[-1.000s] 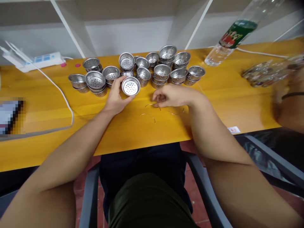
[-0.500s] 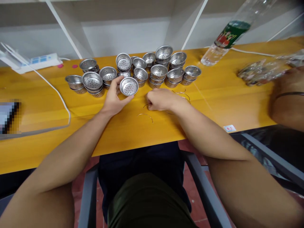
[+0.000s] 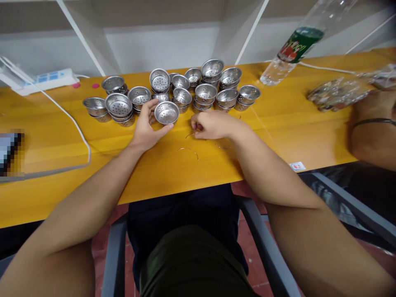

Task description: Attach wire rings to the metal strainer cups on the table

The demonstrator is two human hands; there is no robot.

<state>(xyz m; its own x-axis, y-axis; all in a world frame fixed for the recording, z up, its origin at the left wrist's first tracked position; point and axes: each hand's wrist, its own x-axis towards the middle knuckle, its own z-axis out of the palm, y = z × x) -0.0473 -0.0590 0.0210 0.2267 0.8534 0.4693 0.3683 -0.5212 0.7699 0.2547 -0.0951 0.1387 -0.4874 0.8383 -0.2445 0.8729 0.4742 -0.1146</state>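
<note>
In my left hand (image 3: 146, 128), a small perforated metal cup (image 3: 167, 112) is gripped at its sides between thumb and fingers, mouth facing up toward me. My right hand (image 3: 206, 124) is just right of the cup, its fingers curled in a pinch. A thin curved wire (image 3: 189, 135) sticks out from those fingertips; the rest of it is hidden by the hand. Nearer to me lies another bent wire (image 3: 188, 149) on the table. A further wire (image 3: 223, 147) shows partly beneath my right wrist.
Several stacks of perforated cups (image 3: 119, 105) stand along the back. A water bottle (image 3: 286, 53) is behind right, near a clear plastic bag (image 3: 337, 94). Another person's arm (image 3: 373, 128) rests at the right. At left are a power strip (image 3: 49, 80), a white cable (image 3: 69, 113) and a blurred-out device (image 3: 9, 150).
My right hand has moved slightly away from me, and its fingers have shifted their pinch. My left hand keeps the cup in nearly the same place.
</note>
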